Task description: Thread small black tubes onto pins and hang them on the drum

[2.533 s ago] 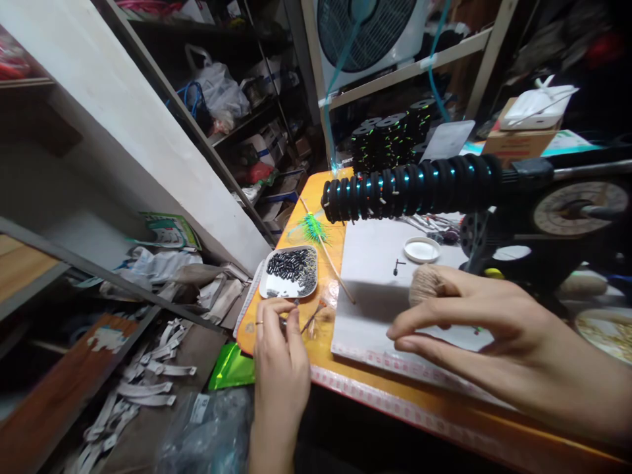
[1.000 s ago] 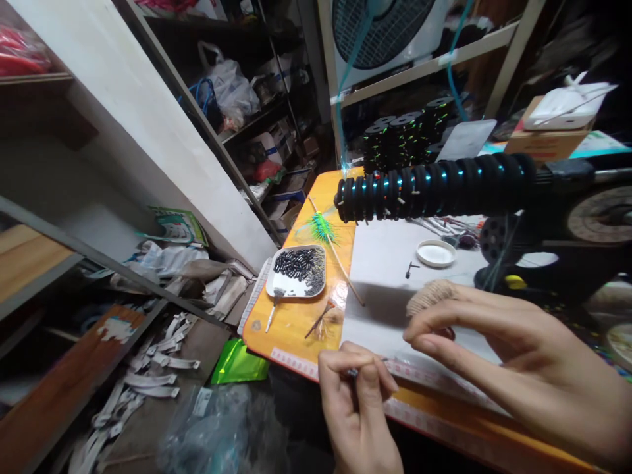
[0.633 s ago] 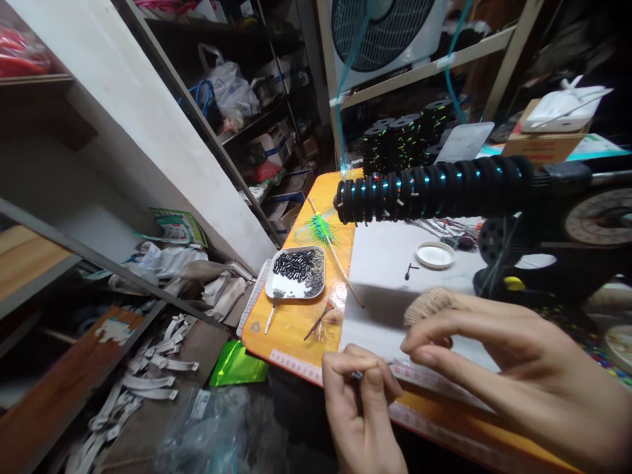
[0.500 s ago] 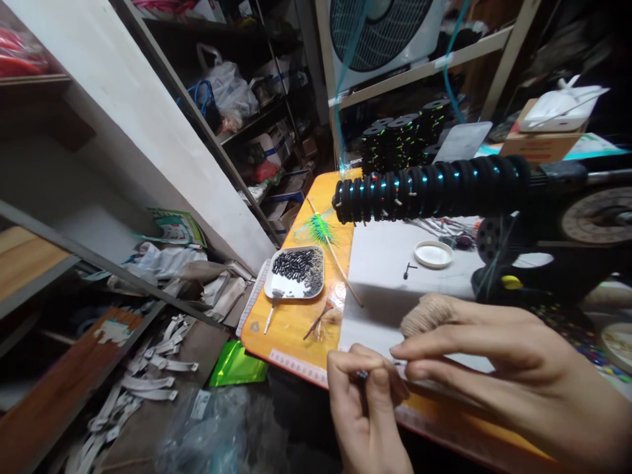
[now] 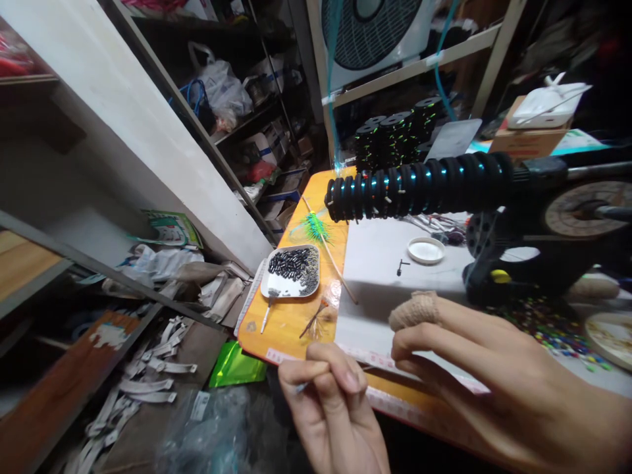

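1. One left hand [image 5: 338, 411], fingers pinched, hides any contents; the right hand [image 5: 513, 378] curls, grip unclear.
2. Plenty seems left: glossy black tubes [image 5: 291, 263] lie in the white square tray [image 5: 264, 282], left hand's eleven o'clock.
3. Done so far: cannot tell.

A small workshop, shown by the roller-laden machine [image 5: 419, 186], bead tray [image 5: 290, 293] and crowded storage shelves [image 5: 230, 135].

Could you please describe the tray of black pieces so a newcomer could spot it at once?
Start at the orange table, whose left edge runs near the pale pillar. Near that edge, beyond the left hand, sits the tray. Unlike the round white dish farther right, it is squarish with rounded corners and holds shiny black pieces.
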Demonstrator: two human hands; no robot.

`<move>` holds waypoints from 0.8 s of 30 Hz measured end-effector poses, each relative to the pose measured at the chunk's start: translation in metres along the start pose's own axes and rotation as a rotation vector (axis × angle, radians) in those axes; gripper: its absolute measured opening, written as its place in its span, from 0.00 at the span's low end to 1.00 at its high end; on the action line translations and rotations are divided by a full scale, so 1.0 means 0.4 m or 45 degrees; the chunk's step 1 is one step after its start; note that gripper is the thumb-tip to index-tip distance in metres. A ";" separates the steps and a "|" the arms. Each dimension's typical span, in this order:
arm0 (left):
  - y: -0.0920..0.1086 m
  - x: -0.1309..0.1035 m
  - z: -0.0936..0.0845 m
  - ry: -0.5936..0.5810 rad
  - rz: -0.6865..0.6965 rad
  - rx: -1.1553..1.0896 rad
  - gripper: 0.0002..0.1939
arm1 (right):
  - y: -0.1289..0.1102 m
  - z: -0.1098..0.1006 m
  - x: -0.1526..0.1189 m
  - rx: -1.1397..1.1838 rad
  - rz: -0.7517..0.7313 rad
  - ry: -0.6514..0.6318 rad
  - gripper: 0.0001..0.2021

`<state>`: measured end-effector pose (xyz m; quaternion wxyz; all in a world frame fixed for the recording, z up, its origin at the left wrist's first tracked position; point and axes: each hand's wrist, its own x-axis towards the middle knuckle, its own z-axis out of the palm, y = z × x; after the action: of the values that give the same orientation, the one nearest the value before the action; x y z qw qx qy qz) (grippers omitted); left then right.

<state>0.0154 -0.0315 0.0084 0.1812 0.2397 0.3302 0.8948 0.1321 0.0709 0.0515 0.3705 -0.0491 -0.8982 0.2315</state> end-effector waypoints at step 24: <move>0.029 0.003 -0.044 -0.301 0.246 0.105 0.08 | -0.020 -0.017 0.016 -0.247 -0.255 -0.086 0.12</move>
<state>0.0028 -0.0482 0.0048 0.1219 0.3812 0.3183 0.8594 0.1328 0.0683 0.0635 0.3549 0.0130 -0.9287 0.1068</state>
